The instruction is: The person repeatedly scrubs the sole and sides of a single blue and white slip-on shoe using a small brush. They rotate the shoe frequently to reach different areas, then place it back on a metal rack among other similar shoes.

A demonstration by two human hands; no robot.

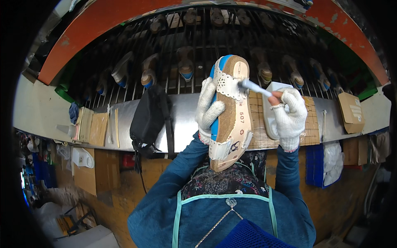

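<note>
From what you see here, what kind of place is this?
Probably a shoe workshop or factory line. The left hand holds a sandal, the right hand holds a brush to it, and more shoes stand on a rack behind.

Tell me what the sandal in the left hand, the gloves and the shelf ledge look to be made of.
Sandal: the footbed looks like cork or a cork-look material, tan and speckled; the straps are white, perforated, probably leather or synthetic; the sole edge is blue, maybe foam or rubber.
Gloves, left hand and right hand: white knitted fabric with ribbed texture, likely cotton.
Shelf ledge: sheet metal, dull grey sheen.
</note>
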